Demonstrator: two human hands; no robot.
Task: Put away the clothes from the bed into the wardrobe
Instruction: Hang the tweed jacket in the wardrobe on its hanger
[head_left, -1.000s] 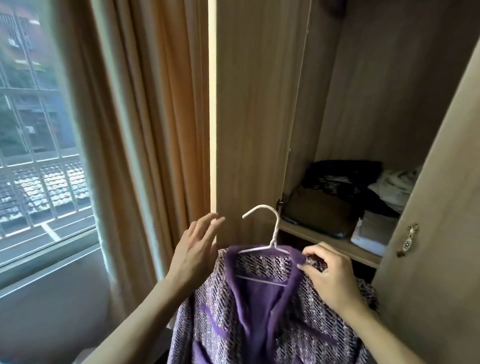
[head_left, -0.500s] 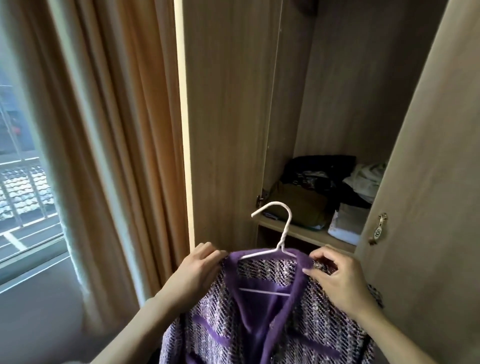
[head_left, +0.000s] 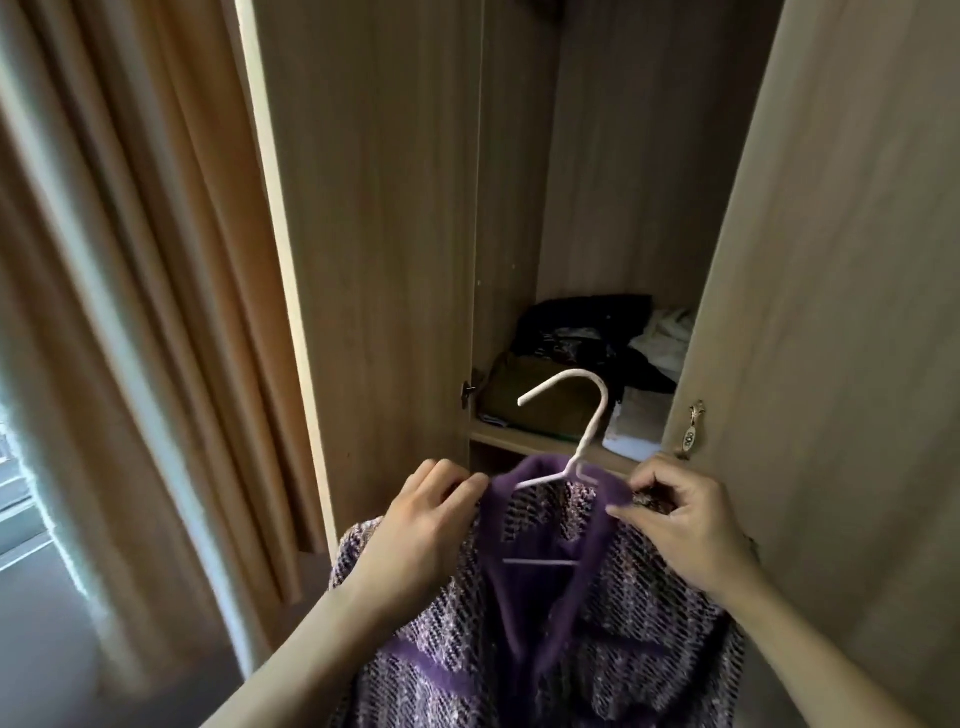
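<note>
Fingers (head_left: 631, 512) of both hands pinching purple tweed jacket (head_left: 519, 623) on white wire hanger (head_left: 584, 436)
Open wooden wardrobe (head_left: 649, 182), folded clothes (head_left: 571, 358) on shelf, tan curtain (head_left: 171, 260) left; view swung right since earlier, window nearly gone

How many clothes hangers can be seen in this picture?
1. The white hanger is inside the purple jacket, held before the open wardrobe. Others may hang higher, out of view.
</note>
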